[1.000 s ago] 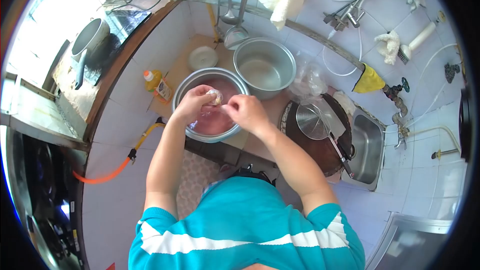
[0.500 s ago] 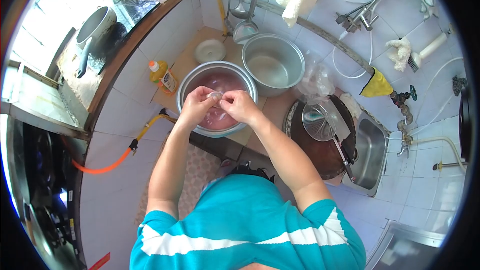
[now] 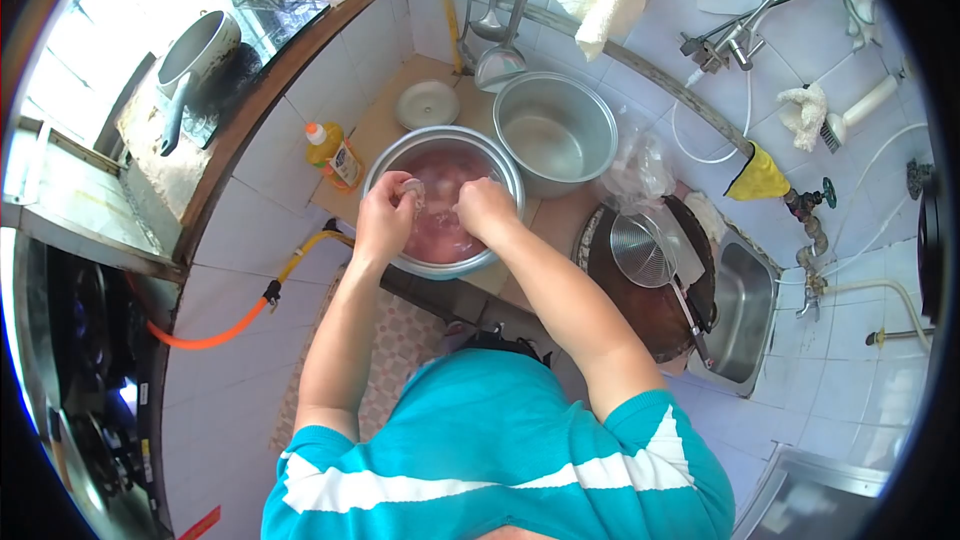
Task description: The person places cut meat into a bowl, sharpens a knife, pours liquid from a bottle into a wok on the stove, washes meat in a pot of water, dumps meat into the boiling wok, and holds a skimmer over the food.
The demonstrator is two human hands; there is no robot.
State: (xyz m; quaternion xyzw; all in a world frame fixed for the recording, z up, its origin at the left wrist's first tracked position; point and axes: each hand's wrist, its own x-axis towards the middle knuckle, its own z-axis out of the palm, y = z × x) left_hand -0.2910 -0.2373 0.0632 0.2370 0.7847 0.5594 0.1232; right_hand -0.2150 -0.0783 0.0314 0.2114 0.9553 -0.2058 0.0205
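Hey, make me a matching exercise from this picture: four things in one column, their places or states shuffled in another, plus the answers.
Things:
1. Left hand
2. Front metal pot
3. Bottle
4. Yellow cloth

Places and states:
A. Has an orange cap
B. Hung on the grey pipe
C. Pinching a small pale piece
D. Contains reddish liquid

Right pairs: 1-C, 2-D, 3-A, 4-B.

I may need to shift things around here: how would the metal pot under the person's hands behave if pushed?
The metal pot is probably fairly heavy, since pinkish liquid covers its bottom. A quick shove might make that liquid slosh. Its broad, round shape suggests sliding rather than tipping.
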